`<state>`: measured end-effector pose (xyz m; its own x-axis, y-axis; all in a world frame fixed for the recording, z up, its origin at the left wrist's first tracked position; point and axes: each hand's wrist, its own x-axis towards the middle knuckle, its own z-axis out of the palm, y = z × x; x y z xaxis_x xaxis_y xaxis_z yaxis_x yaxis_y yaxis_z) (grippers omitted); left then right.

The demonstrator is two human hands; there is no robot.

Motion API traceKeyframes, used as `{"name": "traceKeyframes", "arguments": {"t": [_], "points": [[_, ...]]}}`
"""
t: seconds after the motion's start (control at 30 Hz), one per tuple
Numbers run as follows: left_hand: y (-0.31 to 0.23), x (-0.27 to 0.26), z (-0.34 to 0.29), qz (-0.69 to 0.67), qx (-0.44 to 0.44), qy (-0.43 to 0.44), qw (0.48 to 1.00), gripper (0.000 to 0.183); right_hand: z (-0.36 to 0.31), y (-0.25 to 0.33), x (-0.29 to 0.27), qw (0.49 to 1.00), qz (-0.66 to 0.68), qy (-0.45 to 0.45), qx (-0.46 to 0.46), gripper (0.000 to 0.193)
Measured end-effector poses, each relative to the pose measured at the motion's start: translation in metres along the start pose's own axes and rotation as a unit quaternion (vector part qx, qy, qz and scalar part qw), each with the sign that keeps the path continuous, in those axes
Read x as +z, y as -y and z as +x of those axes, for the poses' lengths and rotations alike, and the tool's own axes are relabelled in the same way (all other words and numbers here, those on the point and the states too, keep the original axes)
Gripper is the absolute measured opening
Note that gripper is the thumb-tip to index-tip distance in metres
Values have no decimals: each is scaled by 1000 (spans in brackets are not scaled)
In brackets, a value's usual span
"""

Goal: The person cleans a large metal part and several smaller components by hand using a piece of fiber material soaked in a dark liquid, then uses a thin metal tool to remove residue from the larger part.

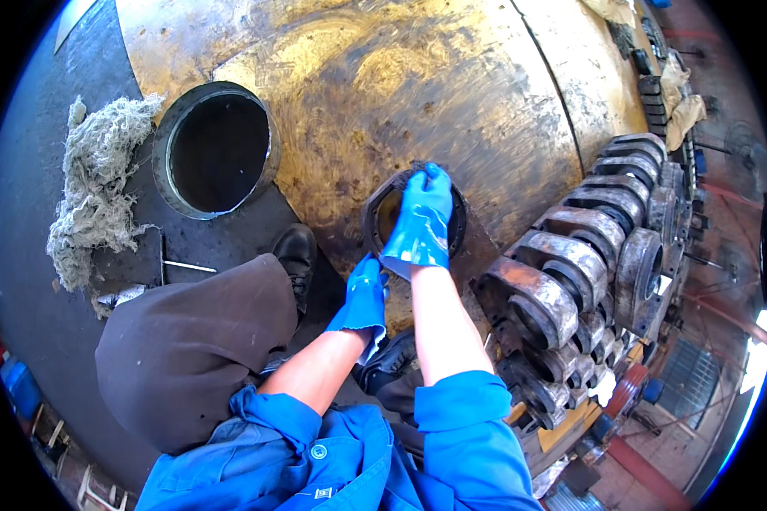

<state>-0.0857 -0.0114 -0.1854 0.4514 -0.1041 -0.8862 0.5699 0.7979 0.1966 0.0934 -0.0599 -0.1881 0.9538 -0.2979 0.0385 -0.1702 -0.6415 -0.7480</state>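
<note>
Both hands wear blue rubber gloves. In front of me a dark, greasy metal ring (371, 223) with holes around its rim lies on the stained metal surface. My right hand (424, 213) reaches across the ring, its fingers closed at the far rim. Something dark, perhaps a dirty rag, shows beside those fingertips, but I cannot make it out. Lower down, my left hand (364, 294) has its fingers curled against the ring's near left edge. The ring's near side is partly hidden by the gloves.
To the left stand a wide, open metal cylinder (169, 162) and a heap of grey-white waste yarn (94, 192). A thin metal rod (190, 266) lies near my shoe (296, 255). Stacked heavy metal castings (537, 294) crowd the right side.
</note>
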Motion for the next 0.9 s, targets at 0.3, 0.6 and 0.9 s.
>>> {"name": "traceKeyframes", "arguments": {"t": [0.3,0.6,0.9], "points": [[16,-8,28,-6,77,43,996,24,-49,32,-13,969,-178,164,-44,16],[23,-20,32,-67,-51,-78,993,51,-37,-3,-34,950,-148,246,-123,21],[21,-37,27,-74,-56,-13,996,65,-34,23,-70,719,-373,547,-213,16]]}}
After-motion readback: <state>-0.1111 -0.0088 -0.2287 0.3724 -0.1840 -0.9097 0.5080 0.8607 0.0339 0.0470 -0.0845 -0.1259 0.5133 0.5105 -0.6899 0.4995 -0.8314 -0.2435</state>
